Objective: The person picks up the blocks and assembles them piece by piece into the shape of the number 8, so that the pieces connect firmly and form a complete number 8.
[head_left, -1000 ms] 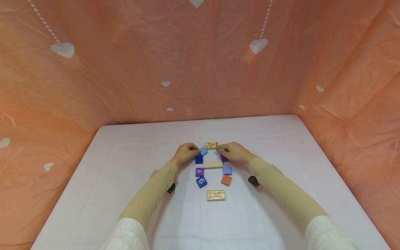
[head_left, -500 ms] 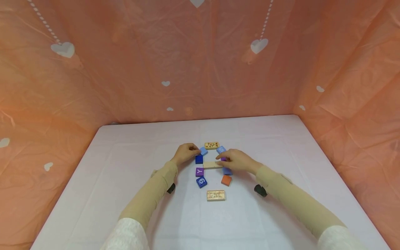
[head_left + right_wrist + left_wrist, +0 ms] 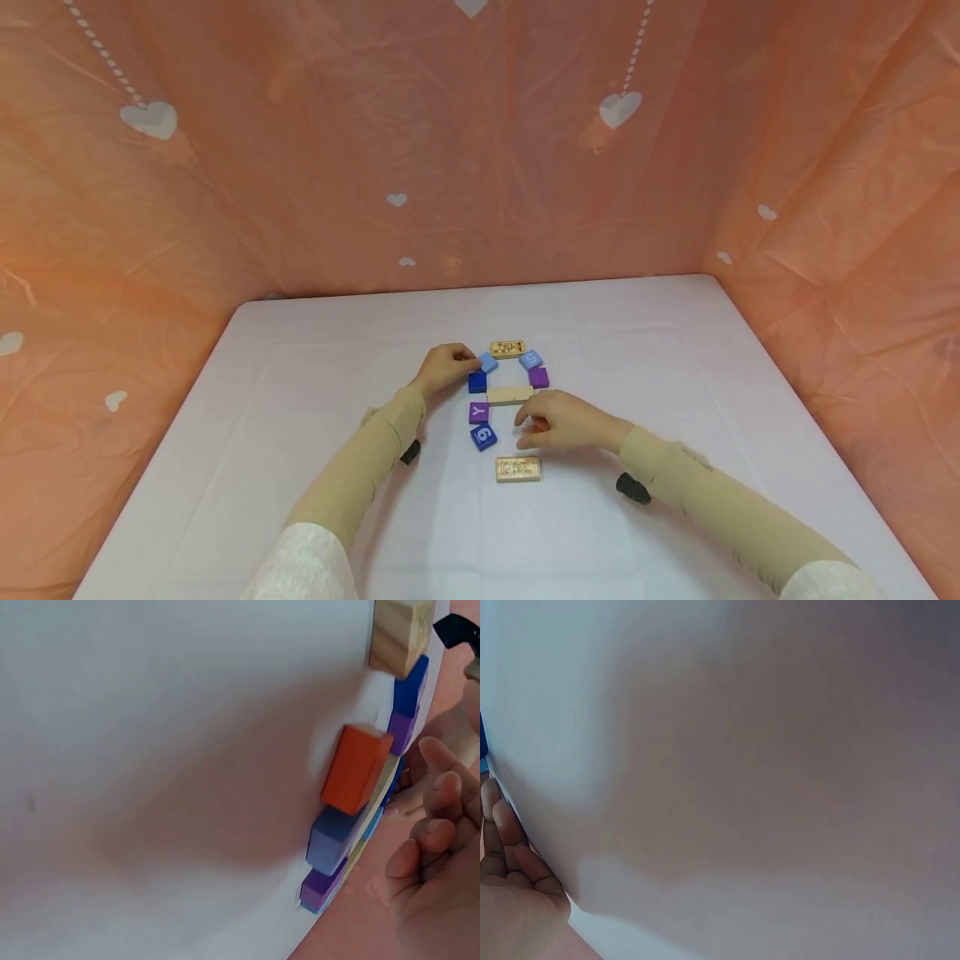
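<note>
My left hand pinches the left corner of a light blue tile; the wrist view shows its other fingers loosely bent. My right hand hovers with relaxed, parted fingers above an orange block, which it mostly hides in the head view. Beside the orange block lies another light blue block, hidden from the head camera. A light blue tile marked 5 and a purple tile continue the right side. Dark blue, purple Y and blue 6 tiles line the left.
A plain wooden block lies across the middle, between the two rows. Printed wooden blocks stand at the far end and the near end. A white cloth covers the table, and orange curtains hang behind it.
My right hand has left the tile marked 5 and moved toward me, past the purple tile, to above the orange block. My left hand has stayed in place.
</note>
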Action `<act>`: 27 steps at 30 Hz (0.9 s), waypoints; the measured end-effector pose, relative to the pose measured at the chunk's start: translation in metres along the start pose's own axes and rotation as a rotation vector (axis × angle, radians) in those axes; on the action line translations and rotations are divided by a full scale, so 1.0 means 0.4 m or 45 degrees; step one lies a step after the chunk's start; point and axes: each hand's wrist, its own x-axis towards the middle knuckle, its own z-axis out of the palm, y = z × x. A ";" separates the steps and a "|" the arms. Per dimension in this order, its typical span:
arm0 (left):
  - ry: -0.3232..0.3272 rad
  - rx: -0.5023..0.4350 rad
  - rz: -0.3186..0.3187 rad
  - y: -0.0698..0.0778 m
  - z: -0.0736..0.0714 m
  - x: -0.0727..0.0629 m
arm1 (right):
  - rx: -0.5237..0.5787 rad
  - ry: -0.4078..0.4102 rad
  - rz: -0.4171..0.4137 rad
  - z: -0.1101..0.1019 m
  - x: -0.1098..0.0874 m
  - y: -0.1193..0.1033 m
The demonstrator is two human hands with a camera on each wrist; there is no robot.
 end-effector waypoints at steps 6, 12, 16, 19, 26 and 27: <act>0.007 -0.009 0.012 0.000 0.002 0.001 | -0.003 -0.024 -0.036 0.015 -0.017 -0.010; 0.001 -0.014 -0.010 0.002 0.001 0.000 | -0.070 -0.009 -0.089 0.031 -0.026 -0.016; -0.001 -0.017 -0.013 0.002 0.001 0.001 | -0.120 -0.010 -0.112 0.042 -0.029 -0.020; -0.007 -0.019 -0.019 0.000 0.002 0.002 | -0.157 -0.006 -0.130 0.048 -0.030 -0.023; -0.004 -0.010 -0.012 -0.002 0.003 0.001 | -0.181 0.003 -0.112 0.053 -0.033 -0.029; -0.002 -0.008 -0.011 -0.002 0.002 0.001 | -0.181 0.003 -0.104 0.053 -0.034 -0.031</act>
